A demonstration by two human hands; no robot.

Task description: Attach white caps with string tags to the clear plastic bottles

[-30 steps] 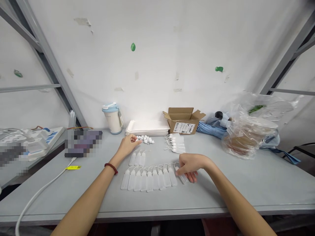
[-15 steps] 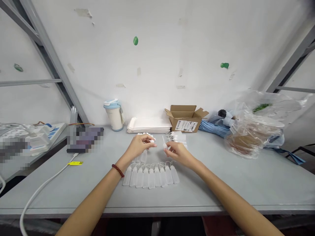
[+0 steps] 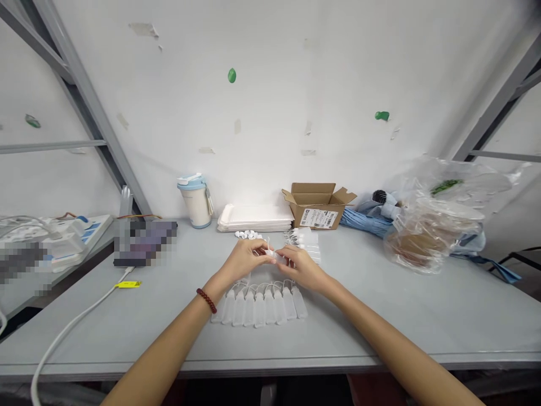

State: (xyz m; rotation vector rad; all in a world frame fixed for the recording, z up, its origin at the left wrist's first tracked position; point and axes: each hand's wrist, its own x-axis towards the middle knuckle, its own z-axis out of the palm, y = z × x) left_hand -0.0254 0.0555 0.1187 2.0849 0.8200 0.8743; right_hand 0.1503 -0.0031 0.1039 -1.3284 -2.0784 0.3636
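My left hand (image 3: 245, 260) and my right hand (image 3: 305, 268) meet over the middle of the table. Between them lies a small translucent plastic bottle (image 3: 279, 257), tilted, with a thin white piece standing up near its neck. My right fingers are closed around the bottle's body. My left thumb and fingers pinch its neck end; the small white part there is mostly covered by them. Just below the hands, several similar bottles (image 3: 260, 309) with looped white cords lie side by side in a row. Behind my left hand is a cluster of small white caps (image 3: 248, 234).
Behind my right hand lies another group of bottles (image 3: 310, 239) with cords. A stack of white envelopes (image 3: 256, 217), an open cardboard box (image 3: 319, 208) and a tumbler (image 3: 195, 203) stand along the wall. Plastic-wrapped goods (image 3: 431, 231) are at right, a blurred dark device (image 3: 146, 242) at left.
My hands were apart, with a white cap in the left and the bottle in the right. They have come together at the bottle's neck, and the bottle has tipped over to the left.
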